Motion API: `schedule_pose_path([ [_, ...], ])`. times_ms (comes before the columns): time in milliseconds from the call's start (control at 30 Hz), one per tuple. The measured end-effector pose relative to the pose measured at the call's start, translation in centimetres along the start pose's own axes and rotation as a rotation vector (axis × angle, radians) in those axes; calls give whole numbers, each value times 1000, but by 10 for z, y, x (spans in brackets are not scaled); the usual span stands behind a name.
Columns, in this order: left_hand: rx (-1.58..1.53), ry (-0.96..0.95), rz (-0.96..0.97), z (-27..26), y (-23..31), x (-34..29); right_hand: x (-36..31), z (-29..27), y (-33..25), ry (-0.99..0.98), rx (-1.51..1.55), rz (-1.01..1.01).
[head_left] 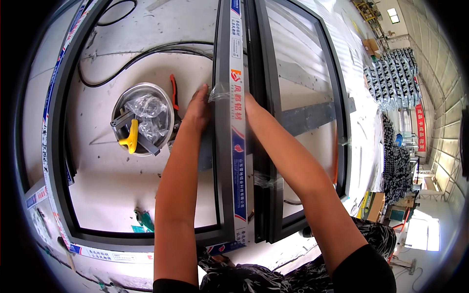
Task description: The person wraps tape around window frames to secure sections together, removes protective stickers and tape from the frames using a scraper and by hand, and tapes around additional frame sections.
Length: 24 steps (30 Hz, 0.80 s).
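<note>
A dark grey window frame (223, 176) lies before me, with a printed protective strip (238, 161) along its middle bar. A band of clear plastic film (222, 92) crosses that bar. My left hand (197, 110) is at the bar's left side, its fingers closed at the end of the film. My right forearm (288, 146) reaches to the bar's right side; the bar hides the right hand's fingers. Lower down, another piece of clear film (265, 180) clings between the bar and the neighbouring dark frame (276, 205).
Inside the left opening, a metal bowl (168, 128) holds crumpled clear plastic and a yellow-handled hex key (131, 139). Red-handled pliers (174, 90) lie beside it. A black cable (137, 58) curves behind. Stacked metal profiles (391, 78) stand at far right.
</note>
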<state>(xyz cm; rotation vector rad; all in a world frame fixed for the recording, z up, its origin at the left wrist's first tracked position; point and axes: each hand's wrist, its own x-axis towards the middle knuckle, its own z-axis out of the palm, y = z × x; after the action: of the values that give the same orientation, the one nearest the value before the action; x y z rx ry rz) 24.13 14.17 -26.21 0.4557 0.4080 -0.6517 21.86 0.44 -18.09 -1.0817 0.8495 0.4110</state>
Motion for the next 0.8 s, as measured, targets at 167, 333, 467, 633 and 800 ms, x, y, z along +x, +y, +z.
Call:
schedule_pose_path([
  [167, -240, 22, -22, -11, -3, 1, -89, -26, 21, 398, -1387, -1069],
  [333, -165, -44, 30, -17, -1, -1, -145, -61, 57, 736, -1767, -1204],
  [467, -58, -141, -111, -16, 4, -7, -140, -81, 62, 643, -1497, -751],
  [633, 153, -48, -37, -10, 6, -16, -143, -110, 54, 623, -1545, -802],
  [800, 143, -52, 1, -7, 4, -18, -153, -136, 36, 617, -1669, -809],
])
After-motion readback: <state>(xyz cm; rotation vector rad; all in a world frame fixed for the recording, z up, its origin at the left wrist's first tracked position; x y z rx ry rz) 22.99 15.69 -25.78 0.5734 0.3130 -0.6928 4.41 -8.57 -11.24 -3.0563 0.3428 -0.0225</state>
